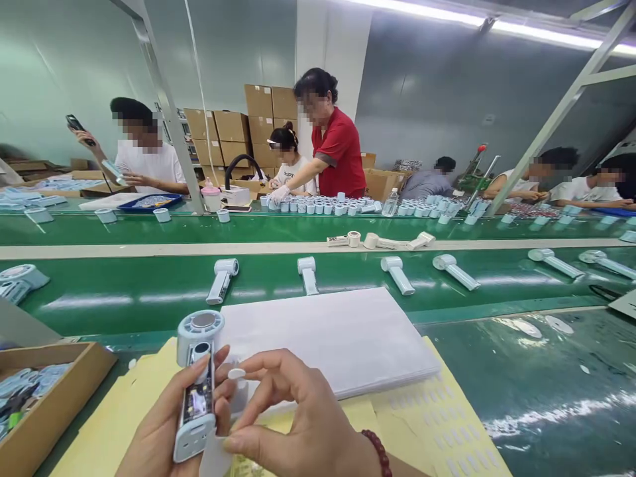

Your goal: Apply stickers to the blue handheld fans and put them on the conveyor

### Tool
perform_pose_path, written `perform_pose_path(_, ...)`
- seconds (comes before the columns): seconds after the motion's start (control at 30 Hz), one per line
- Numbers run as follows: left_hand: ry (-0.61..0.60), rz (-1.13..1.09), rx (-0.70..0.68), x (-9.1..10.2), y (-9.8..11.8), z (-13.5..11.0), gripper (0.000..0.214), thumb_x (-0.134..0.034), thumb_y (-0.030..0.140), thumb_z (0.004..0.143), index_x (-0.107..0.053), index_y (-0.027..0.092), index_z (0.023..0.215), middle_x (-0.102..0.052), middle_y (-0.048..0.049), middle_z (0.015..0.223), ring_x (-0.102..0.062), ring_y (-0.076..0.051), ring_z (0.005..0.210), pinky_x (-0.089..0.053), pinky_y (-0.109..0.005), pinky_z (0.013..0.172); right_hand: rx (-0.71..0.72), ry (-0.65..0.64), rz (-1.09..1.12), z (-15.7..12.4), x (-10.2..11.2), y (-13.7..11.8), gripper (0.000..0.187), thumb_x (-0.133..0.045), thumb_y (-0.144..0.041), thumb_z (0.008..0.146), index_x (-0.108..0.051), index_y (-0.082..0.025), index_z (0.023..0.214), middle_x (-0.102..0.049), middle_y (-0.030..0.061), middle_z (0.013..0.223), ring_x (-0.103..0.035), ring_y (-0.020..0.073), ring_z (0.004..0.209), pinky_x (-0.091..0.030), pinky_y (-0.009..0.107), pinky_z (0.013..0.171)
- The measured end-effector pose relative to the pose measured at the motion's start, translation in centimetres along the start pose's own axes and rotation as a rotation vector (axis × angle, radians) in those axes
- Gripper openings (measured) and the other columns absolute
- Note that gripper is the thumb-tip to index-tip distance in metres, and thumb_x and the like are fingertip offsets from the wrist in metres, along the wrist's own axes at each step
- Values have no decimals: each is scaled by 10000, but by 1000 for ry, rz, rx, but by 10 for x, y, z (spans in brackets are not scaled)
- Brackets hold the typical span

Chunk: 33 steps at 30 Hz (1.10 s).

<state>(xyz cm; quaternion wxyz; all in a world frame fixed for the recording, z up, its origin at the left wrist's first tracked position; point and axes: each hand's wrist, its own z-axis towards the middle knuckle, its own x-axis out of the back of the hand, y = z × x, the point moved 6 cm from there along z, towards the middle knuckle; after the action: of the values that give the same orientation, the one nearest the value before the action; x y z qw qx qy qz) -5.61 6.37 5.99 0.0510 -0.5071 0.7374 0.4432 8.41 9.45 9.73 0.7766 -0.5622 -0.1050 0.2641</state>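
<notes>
My left hand (161, 421) is wrapped round a light-blue handheld fan (199, 391), held upright and slightly tilted. Its round head is at the top, and a dark glossy panel runs down the handle towards me. Just right of the fan, my right hand (303, 414) pinches a thin whitish film piece (237, 391) between thumb and fingertips. This piece has a rounded upper end and lies close to the handle's side; whether it touches the handle I cannot tell. Under both hands are yellow backing sheets (402, 411) and a stack of white paper (328, 338).
Beyond the sheets, several fans (308, 275) lie spaced along a green conveyor belt (268, 281). A cardboard box (74, 397) with blue parts stands at left. Several co-workers sit across the line; a person in red (342, 149) stands over rows of blue fan heads (318, 207).
</notes>
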Motion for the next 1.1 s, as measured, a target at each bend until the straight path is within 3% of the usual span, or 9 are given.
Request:
perform_pose_path(0.1, 36, -69, 74, -5, -13, -7, 172, -539, 82, 884, -690, 131, 950, -650, -71, 815, -622, -117, 487, -553, -203, 427, -36, 6, 32, -7, -4, 0, 519, -919, -319, 726, -659, -139, 1138, -773, 44, 750, -755, 274, 970, -621, 359, 893)
perform_pose_path(0.23, -16, -95, 95, -14, -21, -14, 125, -559, 91, 893, -671, 142, 869, -576, -32, 727, -619, -118, 489, -571, -218, 441, -74, 37, 10, -10, -5, -1, 539, -935, -298, 688, -674, -151, 1135, -769, 36, 742, -755, 274, 961, -618, 377, 915)
perform_pose_path(0.73, -28, -89, 23, -13, -21, -20, 182, -525, 49, 896, -683, 140, 885, -589, -32, 709, -632, -129, 523, -611, -264, 505, -130, 62, -34, -12, -6, 2, 536, -921, -325, 686, -683, -218, 1155, -765, 4, 769, -749, 243, 950, -636, 337, 858)
perform_pose_path(1.1, 5, -120, 70, -10, -22, -21, 150, -524, 107, 909, -641, 148, 824, -567, -32, 704, -618, -125, 525, -605, -249, 507, -157, 52, -69, -12, -7, 1, 503, -895, -353, 708, -676, -236, 1146, -764, -2, 770, -748, 241, 938, -632, 341, 862)
